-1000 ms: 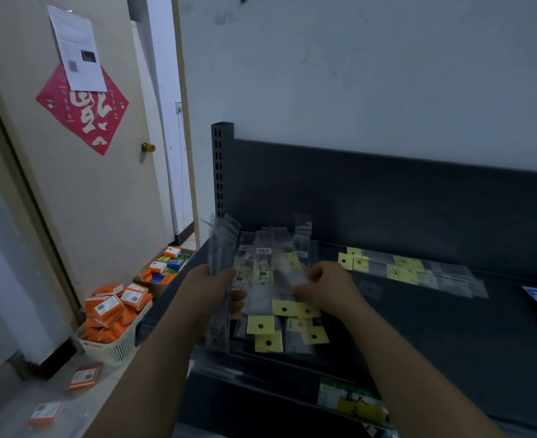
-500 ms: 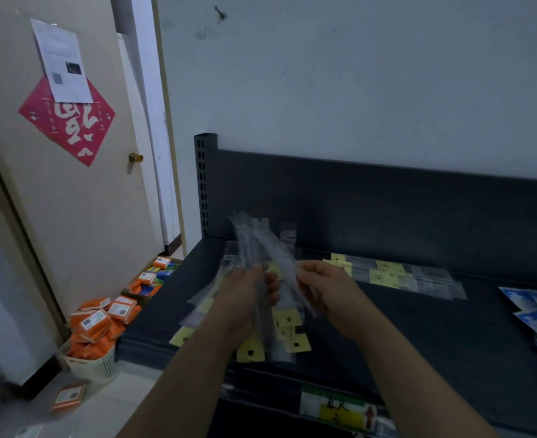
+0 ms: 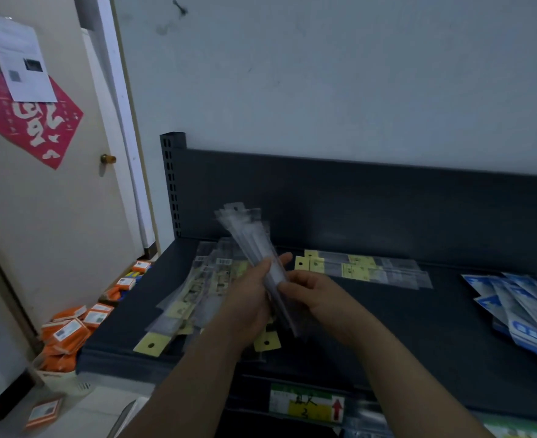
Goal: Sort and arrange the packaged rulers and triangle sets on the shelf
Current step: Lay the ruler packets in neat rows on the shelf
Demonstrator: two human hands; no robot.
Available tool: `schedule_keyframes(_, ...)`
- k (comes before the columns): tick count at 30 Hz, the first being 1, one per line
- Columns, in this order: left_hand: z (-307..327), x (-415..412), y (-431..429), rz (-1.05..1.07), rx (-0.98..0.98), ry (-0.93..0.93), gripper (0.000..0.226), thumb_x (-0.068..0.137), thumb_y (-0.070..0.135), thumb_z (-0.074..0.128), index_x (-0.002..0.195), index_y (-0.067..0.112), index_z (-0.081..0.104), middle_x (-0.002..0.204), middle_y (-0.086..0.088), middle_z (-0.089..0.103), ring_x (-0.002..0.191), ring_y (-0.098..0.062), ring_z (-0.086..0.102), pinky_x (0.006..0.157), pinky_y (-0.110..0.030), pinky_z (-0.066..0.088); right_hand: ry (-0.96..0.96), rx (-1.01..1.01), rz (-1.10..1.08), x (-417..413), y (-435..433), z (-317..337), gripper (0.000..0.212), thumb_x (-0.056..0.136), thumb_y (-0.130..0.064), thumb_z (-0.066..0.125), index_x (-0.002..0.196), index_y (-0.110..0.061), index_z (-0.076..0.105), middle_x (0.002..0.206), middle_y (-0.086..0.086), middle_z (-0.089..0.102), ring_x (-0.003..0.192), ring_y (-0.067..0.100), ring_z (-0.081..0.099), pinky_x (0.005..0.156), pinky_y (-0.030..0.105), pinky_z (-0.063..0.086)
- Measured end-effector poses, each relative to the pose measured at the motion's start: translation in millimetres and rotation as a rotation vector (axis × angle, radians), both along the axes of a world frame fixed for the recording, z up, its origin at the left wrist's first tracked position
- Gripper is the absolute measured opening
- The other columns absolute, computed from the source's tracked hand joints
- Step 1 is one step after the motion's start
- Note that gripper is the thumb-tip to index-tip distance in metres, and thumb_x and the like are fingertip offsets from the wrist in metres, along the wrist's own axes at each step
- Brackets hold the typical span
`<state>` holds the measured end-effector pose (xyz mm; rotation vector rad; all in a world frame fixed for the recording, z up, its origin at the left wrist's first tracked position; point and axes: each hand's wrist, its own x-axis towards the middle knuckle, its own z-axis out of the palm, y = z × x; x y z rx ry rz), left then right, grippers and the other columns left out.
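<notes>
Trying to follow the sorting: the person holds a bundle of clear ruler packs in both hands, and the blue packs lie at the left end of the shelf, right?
Not quite: the head view shows the blue packs at the right end of the shelf, not the left. The left hand and right hand do hold the bundle of clear ruler packs.

Motion blur smears the bundle of clear packets (image 3: 253, 245) held between the left hand (image 3: 249, 300) and right hand (image 3: 313, 294) — their number cannot be told. The hands hide part of the loose pile (image 3: 197, 289); blue packets (image 3: 526, 311) run off the right edge — the shelf label (image 3: 306, 406) carries print too small to read.
</notes>
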<state>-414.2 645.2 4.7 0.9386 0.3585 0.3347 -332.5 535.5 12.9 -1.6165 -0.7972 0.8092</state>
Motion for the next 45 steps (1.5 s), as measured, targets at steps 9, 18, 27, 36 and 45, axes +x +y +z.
schedule_keyframes(9, -4.5, -19.9, 19.9, 0.419, 1.261, 0.453, 0.043, 0.095, 0.034, 0.055, 0.135, 0.022, 0.048, 0.132, 0.004, 0.054, 0.112, -0.012, 0.055, 0.089, -0.027, 0.044, -0.132, -0.077, -0.261, 42.0, -15.4, -8.4, 0.012, 0.092, -0.021, 0.06, 0.099, -0.016, 0.068, 0.092, 0.001, 0.07, 0.079, 0.013, 0.062, 0.067, 0.026, 0.047)
schedule_keyframes(18, -25.8, -34.0, 74.9, 0.162, 1.328, 1.035, 0.109, 0.063, 0.076, 0.065, 0.15, 0.024, 0.023, 0.147, -0.012, 0.038, 0.132, -0.035, 0.039, 0.107, -0.048, 0.037, -0.133, -0.106, -0.373, 56.6, -4.8, -33.6, 0.014, 0.092, -0.023, 0.059, 0.082, -0.014, 0.064, 0.078, 0.003, 0.063, 0.068, 0.017, 0.056, 0.06, 0.028, 0.043)
schedule_keyframes(27, -20.8, -22.5, 87.9, 0.047, 1.218, 0.973, 0.091, 0.056, 0.06, 0.064, 0.134, 0.021, 0.041, 0.133, -0.008, 0.051, 0.117, -0.03, 0.052, 0.097, -0.045, 0.048, -0.033, -0.093, -0.373, 64.4, -7.1, -38.8, 0.018, 0.091, -0.028, 0.061, 0.092, -0.012, 0.07, 0.094, 0.011, 0.07, 0.091, 0.031, 0.065, 0.084, 0.045, 0.054)
schedule_keyframes(36, -23.0, 11.0, 42.7, 0.168, 1.613, 1.104, 0.119, 0.059, 0.094, 0.039, 0.153, 0.029, 0.008, 0.161, -0.012, 0.002, 0.147, -0.037, 0.001, 0.111, -0.063, -0.004, 0.048, -0.064, -0.399, 64.0, -10.9, -37.1, 0.017, 0.092, -0.026, 0.061, 0.09, -0.011, 0.068, 0.096, 0.011, 0.069, 0.089, 0.028, 0.065, 0.085, 0.044, 0.053)
schedule_keyframes(45, -24.2, 15.9, 42.6, 0.145, 1.705, 1.104, 0.088, 0.083, 0.072, 0.038, 0.153, 0.029, 0.008, 0.162, -0.009, -0.003, 0.148, -0.032, -0.007, 0.111, -0.064, -0.006, 0.196, -0.026, -0.392, 68.8, -21.5, -34.2, 0.019, 0.093, -0.022, 0.059, 0.103, -0.007, 0.067, 0.102, 0.011, 0.069, 0.093, 0.027, 0.066, 0.074, 0.037, 0.054)
